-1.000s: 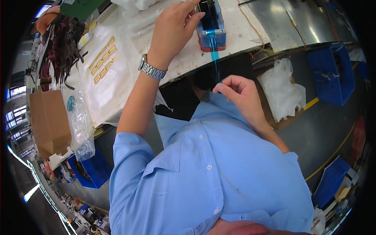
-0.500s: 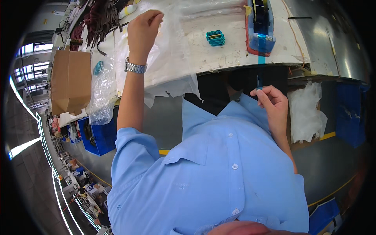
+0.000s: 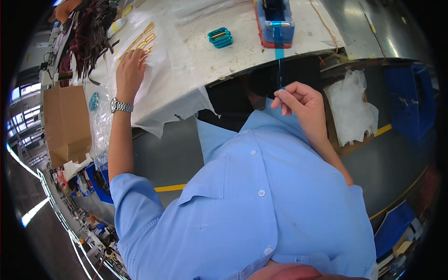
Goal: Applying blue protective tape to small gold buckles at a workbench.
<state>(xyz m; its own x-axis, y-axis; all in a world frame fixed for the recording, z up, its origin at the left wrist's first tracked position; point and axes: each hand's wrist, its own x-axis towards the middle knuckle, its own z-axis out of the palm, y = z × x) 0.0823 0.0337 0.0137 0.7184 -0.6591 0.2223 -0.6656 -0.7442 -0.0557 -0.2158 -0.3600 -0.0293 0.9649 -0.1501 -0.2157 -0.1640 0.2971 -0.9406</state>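
Observation:
My left hand (image 3: 130, 74), a metal watch (image 3: 121, 106) on its wrist, reaches to several slim gold-coloured metal pieces (image 3: 148, 39) with looped ends. They lie on a translucent plastic sheet (image 3: 163, 65) on the worktable. Its fingers are stretched toward the nearest pieces, the tips partly hidden. At the table's front edge my right hand (image 3: 303, 105) is closed in a pinch on the free end of a blue tape strip (image 3: 279, 65). The strip runs down from a blue and red tape dispenser (image 3: 277, 35). Left of the dispenser sits a teal-wrapped rectangular bundle (image 3: 220, 38) with gold showing inside.
Dark strips (image 3: 91, 37) and a white bottle (image 3: 116, 27) lie at the far left. A cardboard box (image 3: 67, 123) and a clear plastic bag (image 3: 100, 135) are beside the table. Crumpled white sheeting (image 3: 352, 109) and a blue bin (image 3: 410, 102) stand at right.
My left hand has come down onto the gold-coloured pieces. The right hand still pinches the tape end. The whole view has shifted, so the table things appear farther left and higher.

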